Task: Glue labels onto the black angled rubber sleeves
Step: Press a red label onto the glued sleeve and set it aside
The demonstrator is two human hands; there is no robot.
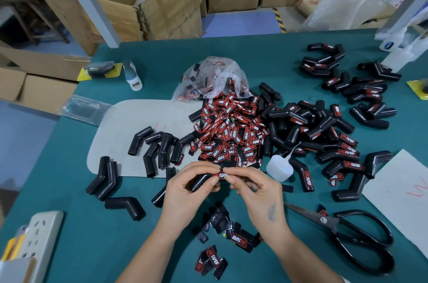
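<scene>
Bare green table (76, 192) shows at lower left and between the forearms; elsewhere it is crowded. The label heap (228, 131) fills the centre, loose sleeves (324, 130) spread to the right, scissors (347, 229) lie at lower right, and a glue bottle (279, 167) stands just beside the right hand (259, 192). The left hand (185, 190) curls round a sleeve (200, 182) at lower centre (raised off the table), while the right hand's thumb and forefinger pinch the label (221, 175) on it, both wrists bent inward.
</scene>
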